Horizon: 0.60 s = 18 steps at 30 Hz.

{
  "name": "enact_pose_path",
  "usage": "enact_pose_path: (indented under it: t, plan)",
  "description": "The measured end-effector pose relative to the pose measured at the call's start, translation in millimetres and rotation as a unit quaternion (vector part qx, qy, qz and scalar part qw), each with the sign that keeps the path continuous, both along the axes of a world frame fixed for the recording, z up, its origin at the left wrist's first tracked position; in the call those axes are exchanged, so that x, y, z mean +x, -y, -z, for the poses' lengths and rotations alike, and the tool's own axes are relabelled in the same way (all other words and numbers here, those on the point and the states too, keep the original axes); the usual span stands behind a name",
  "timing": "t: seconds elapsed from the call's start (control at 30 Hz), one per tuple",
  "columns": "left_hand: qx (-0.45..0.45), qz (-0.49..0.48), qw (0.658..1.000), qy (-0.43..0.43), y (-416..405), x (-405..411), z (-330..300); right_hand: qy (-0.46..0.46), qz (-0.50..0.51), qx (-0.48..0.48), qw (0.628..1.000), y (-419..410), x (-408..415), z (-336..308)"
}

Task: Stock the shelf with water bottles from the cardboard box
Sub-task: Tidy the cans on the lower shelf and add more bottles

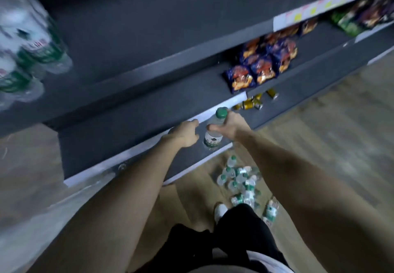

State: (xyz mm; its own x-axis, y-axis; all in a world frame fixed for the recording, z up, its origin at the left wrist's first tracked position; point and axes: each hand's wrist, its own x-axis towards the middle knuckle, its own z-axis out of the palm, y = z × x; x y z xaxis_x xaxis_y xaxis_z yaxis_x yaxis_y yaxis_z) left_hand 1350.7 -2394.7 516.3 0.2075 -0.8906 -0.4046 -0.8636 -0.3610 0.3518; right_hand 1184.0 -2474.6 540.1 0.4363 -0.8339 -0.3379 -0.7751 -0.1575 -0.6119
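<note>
My right hand [229,126] grips a clear water bottle [214,132] with a green cap and green label, held upright in front of the dark shelves. My left hand [185,133] hovers just left of the bottle with fingers loosely curled, holding nothing. A dark grey shelf [128,110] runs across the middle of the view. Several more water bottles [241,181] lie loose on the wooden floor below. Blurred bottles [25,44] stand on an upper shelf at the far left. No cardboard box is in view.
Blue snack bags [260,65] fill the right part of the shelf above, with small yellow cans [251,103] on the shelf below them. More packets [362,14] sit higher up at the right. My legs in black trousers and a white shoe [220,211] stand by the loose bottles.
</note>
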Motion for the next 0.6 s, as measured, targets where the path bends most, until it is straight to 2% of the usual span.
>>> enact_pose_path:
  t: [0.2,0.37,0.5,0.6]
  plan:
    - [-0.107,-0.005,0.994,-0.006,-3,38,-104,0.087,-0.06,-0.089,0.99,13,35,-129]
    - [-0.194,-0.031,0.978,-0.074,-23,62,-182,0.146,-0.076,-0.147,0.975,13,72,-208]
    - [-0.255,-0.087,0.947,-0.174,-38,82,-228,0.224,-0.119,-0.129,0.959,10,111,-251]
    - [-0.314,-0.144,0.908,-0.238,-44,92,-252,0.263,-0.16,-0.108,0.945,5,142,-274]
